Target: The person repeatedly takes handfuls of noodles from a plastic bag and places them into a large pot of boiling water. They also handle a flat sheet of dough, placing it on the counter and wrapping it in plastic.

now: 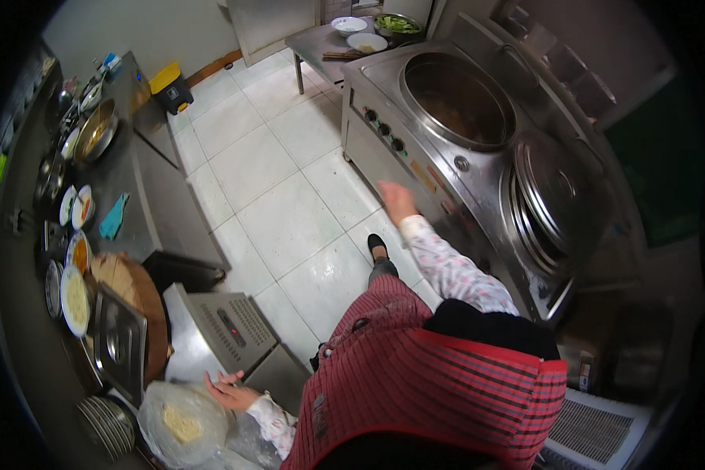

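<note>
My left hand [230, 390] is empty, its fingers spread, beside a clear plastic bag [153, 420] on the left-hand counter. Inside the bag lies a pale yellow, crumbly or noodle-like food [181, 424]; I cannot tell which. My right hand [396, 202] hangs over the floor in front of the steel stove [388, 150]. It is somewhat blurred and appears empty, with the fingers extended. A wide pot [411, 100] with dark contents is set into the stove top. Round metal lids [543, 194] lean together on the stove's nearer part.
A steel box with a control panel [230, 329] juts out at my left. Beyond it are a round wooden chopping block [153, 294], a rectangular metal lid [120, 338], and bowls of food, including an oval plate [75, 299]. White tiles [282, 205] form the aisle; a pedal bin [171, 91] stands ahead.
</note>
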Demonstrator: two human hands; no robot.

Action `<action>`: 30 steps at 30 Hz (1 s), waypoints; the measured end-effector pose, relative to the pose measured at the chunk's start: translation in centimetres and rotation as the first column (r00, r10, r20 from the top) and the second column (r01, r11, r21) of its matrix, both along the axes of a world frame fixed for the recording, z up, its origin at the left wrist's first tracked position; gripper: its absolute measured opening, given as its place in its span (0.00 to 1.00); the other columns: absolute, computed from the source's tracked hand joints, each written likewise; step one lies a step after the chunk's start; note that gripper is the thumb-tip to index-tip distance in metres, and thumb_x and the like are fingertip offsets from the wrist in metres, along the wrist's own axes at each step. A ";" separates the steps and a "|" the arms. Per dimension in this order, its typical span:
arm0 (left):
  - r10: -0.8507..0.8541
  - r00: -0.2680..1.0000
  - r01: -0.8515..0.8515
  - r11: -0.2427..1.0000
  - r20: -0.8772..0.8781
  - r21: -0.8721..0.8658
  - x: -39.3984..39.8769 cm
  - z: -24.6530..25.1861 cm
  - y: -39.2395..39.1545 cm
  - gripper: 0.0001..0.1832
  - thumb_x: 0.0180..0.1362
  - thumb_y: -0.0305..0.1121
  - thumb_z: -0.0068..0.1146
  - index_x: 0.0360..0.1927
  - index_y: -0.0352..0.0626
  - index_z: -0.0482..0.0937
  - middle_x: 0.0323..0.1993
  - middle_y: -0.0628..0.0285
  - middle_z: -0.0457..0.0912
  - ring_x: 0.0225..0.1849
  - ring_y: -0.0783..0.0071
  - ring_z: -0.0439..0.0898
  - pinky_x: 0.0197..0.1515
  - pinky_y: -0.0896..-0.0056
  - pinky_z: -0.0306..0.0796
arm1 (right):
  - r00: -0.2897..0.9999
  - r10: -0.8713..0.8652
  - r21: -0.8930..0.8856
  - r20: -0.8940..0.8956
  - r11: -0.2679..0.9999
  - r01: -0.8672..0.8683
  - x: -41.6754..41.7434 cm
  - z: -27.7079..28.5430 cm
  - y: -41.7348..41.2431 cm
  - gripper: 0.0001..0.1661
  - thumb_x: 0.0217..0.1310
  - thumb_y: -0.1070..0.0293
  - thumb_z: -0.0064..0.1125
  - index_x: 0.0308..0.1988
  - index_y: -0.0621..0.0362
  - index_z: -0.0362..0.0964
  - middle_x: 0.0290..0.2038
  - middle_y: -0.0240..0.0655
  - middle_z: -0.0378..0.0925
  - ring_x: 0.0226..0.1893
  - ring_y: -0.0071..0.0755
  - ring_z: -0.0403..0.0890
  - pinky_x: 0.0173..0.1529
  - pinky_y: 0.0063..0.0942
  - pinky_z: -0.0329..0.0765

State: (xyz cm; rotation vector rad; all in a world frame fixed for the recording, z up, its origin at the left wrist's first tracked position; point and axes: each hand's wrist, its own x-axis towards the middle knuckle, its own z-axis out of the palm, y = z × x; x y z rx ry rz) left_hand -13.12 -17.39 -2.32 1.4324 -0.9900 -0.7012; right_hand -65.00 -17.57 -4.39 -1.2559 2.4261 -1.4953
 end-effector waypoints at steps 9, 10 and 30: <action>-0.378 0.915 0.372 0.926 0.140 0.070 -29.6 -3.4 -16.6 0.22 0.58 0.17 0.42 0.58 0.35 0.69 0.55 0.55 0.72 0.55 0.65 0.73 0.59 0.68 0.65 | 0.938 -0.003 0.080 0.348 0.996 -0.027 -20.9 -1.1 -5.2 0.09 0.62 0.70 0.50 0.39 0.61 0.74 0.33 0.38 0.77 0.33 0.32 0.77 0.40 0.25 0.73; -0.432 0.890 0.419 0.901 0.148 0.114 -32.5 -4.0 -18.4 0.22 0.58 0.18 0.44 0.58 0.36 0.69 0.55 0.56 0.72 0.56 0.65 0.73 0.59 0.68 0.65 | 0.925 0.032 0.046 0.378 0.998 -0.053 -22.3 -1.0 -7.0 0.09 0.61 0.71 0.51 0.39 0.61 0.75 0.33 0.37 0.78 0.33 0.30 0.77 0.40 0.24 0.73; -0.497 -0.403 0.814 0.190 0.769 0.549 -97.3 -27.5 -56.5 0.20 0.52 0.40 0.58 0.44 0.38 0.75 0.39 0.56 0.75 0.44 0.57 0.73 0.47 0.62 0.70 | 0.760 -0.169 0.113 0.628 0.986 0.126 -40.5 1.2 -34.7 0.08 0.61 0.80 0.50 0.40 0.65 0.75 0.24 0.27 0.69 0.22 0.15 0.67 0.27 0.15 0.63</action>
